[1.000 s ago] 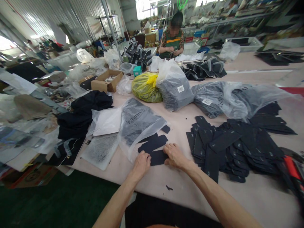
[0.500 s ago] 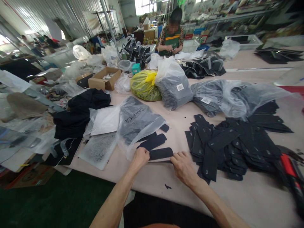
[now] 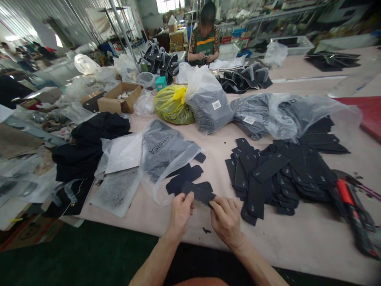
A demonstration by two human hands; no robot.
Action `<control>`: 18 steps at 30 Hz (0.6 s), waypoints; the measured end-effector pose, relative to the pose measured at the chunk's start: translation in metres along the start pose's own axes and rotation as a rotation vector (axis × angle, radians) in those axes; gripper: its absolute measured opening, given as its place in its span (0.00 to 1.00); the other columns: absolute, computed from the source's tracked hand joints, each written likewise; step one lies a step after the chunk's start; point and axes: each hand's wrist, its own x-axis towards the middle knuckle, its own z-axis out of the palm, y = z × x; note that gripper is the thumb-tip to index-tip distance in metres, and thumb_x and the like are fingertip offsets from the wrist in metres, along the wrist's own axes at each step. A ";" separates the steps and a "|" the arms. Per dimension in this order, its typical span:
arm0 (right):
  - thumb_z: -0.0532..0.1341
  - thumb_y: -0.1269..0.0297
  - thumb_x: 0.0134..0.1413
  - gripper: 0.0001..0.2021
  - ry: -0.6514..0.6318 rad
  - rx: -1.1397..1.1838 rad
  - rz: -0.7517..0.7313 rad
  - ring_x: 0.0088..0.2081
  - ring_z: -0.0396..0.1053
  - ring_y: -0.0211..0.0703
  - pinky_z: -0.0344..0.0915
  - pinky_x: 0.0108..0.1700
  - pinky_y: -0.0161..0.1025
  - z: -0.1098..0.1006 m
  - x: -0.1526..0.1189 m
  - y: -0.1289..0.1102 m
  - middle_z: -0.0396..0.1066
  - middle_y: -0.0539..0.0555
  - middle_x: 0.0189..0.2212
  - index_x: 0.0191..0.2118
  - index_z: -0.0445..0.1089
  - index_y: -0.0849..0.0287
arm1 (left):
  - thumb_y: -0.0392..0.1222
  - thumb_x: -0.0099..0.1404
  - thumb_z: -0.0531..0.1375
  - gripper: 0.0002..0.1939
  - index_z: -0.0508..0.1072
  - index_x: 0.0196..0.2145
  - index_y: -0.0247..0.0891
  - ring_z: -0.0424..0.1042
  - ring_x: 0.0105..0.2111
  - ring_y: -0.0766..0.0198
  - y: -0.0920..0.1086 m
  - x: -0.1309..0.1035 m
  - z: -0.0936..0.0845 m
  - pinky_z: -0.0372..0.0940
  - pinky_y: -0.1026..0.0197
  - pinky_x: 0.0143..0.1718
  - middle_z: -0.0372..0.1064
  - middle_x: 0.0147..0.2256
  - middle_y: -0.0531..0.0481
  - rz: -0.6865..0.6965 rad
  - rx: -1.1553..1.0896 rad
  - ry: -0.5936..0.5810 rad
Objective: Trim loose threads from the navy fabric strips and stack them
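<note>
Between my hands is a dark fabric strip (image 3: pixel 200 194) with rounded corners, tilted above the table. My left hand (image 3: pixel 182 210) pinches its left end. My right hand (image 3: pixel 226 218) grips its right end. Behind it lie similar dark strips (image 3: pixel 187 176), partly under a clear plastic bag (image 3: pixel 166 149) with dark contents. A large loose pile of dark strips (image 3: pixel 276 171) spreads to the right of my right hand; small slots show in several of them. A small dark scrap (image 3: pixel 206 230) lies on the table just in front of me.
A red-and-black tool (image 3: pixel 349 202) lies at the right of the pink table (image 3: pixel 297 242). Filled bags stand behind, one yellow (image 3: pixel 172 105), one whitish (image 3: pixel 210 105). An open cardboard box (image 3: pixel 119 97) and black cloth (image 3: pixel 92 139) are at left. A co-worker (image 3: pixel 204 37) sits across the table.
The strip has been lifted and turned from lying flat to a slant, its right end now lower. Both hands have come nearer to me. The whole view has shifted slightly.
</note>
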 end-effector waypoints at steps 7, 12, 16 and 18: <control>0.61 0.55 0.56 0.19 0.013 0.636 0.661 0.44 0.68 0.52 0.63 0.47 0.49 -0.018 0.010 0.000 0.70 0.61 0.44 0.50 0.67 0.60 | 0.51 0.50 0.67 0.18 0.65 0.21 0.36 0.62 0.16 0.70 0.020 0.017 -0.023 0.52 0.68 0.15 0.65 0.17 0.54 -0.032 -0.155 -0.018; 0.65 0.54 0.52 0.13 -0.312 1.395 1.044 0.22 0.61 0.35 0.58 0.28 0.35 -0.023 0.018 0.002 0.66 0.49 0.21 0.29 0.69 0.61 | 0.51 0.49 0.68 0.19 0.65 0.21 0.36 0.62 0.16 0.71 0.026 0.018 -0.024 0.51 0.69 0.15 0.64 0.17 0.55 -0.035 -0.176 -0.028; 0.70 0.57 0.45 0.14 -0.322 1.487 1.048 0.22 0.62 0.33 0.59 0.27 0.33 -0.021 0.016 -0.006 0.69 0.49 0.23 0.29 0.70 0.61 | 0.52 0.48 0.68 0.19 0.65 0.22 0.36 0.61 0.16 0.71 0.026 0.020 -0.023 0.51 0.68 0.16 0.63 0.17 0.56 -0.053 -0.156 -0.017; 0.72 0.56 0.42 0.15 -0.338 1.494 1.028 0.21 0.62 0.33 0.59 0.26 0.32 -0.019 0.015 -0.010 0.69 0.49 0.22 0.28 0.70 0.61 | 0.54 0.50 0.67 0.19 0.66 0.22 0.36 0.61 0.16 0.70 0.024 0.022 -0.024 0.51 0.67 0.16 0.62 0.17 0.55 -0.056 -0.094 -0.015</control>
